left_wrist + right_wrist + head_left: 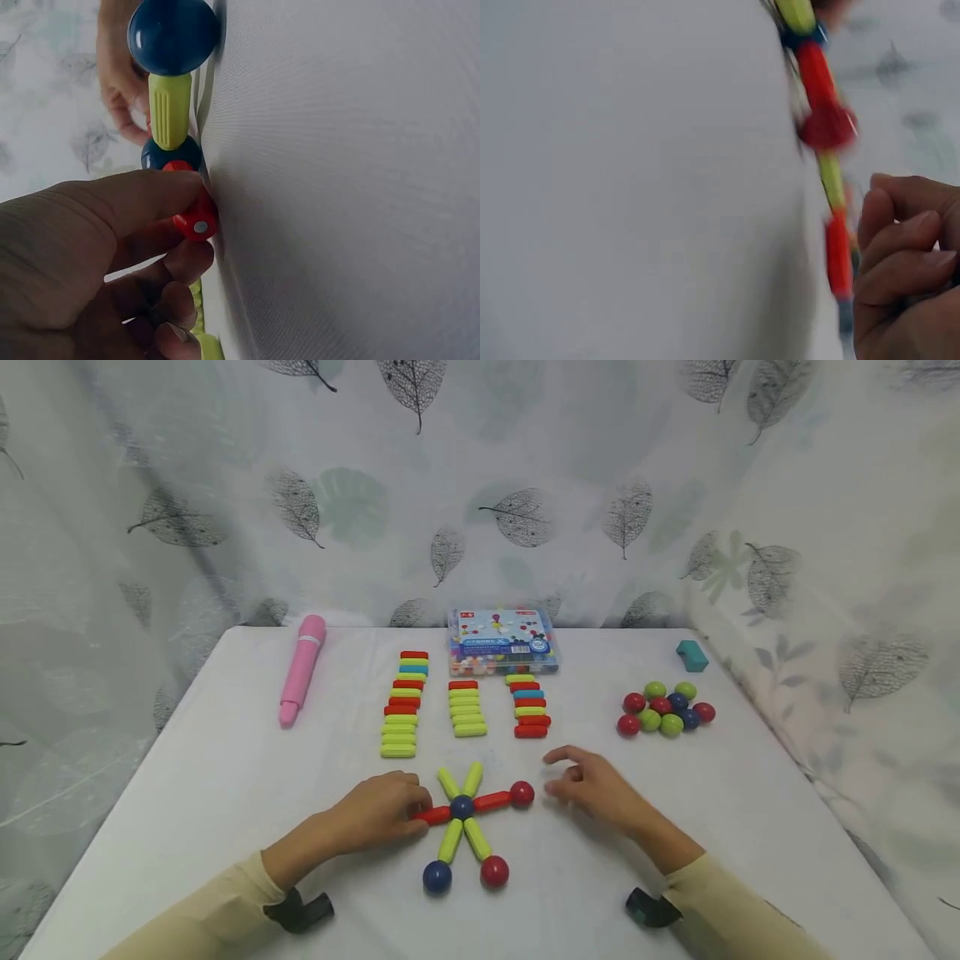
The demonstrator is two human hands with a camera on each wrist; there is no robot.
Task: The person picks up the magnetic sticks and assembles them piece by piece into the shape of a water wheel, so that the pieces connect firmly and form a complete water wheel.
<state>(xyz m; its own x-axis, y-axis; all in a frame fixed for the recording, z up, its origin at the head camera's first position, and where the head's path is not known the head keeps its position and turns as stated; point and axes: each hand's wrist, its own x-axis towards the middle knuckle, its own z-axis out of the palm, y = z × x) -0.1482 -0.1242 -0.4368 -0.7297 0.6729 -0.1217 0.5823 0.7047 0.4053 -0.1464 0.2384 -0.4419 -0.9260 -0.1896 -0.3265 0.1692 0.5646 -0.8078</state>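
A star-like build of coloured rods lies around a blue centre ball (462,807). My left hand (380,812) pinches its left red rod (196,217) between thumb and fingers; a pale dot shows on that rod's free end. The right red rod (492,801) ends in a red ball (522,793). Two lime rods toward me carry a blue ball (437,877) and a red ball (495,872), while two lime rods (472,778) point away with bare ends. Just right of the build, my right hand (596,789) holds nothing, its fingers loosely bent.
Three columns of rods (468,709) lie behind the build, before a clear box (504,642) of pieces. Loose red, green and blue balls (663,707) cluster at right near a teal bent piece (692,656). A pink stick-shaped object (303,670) lies back left. A leaf-print curtain hangs behind.
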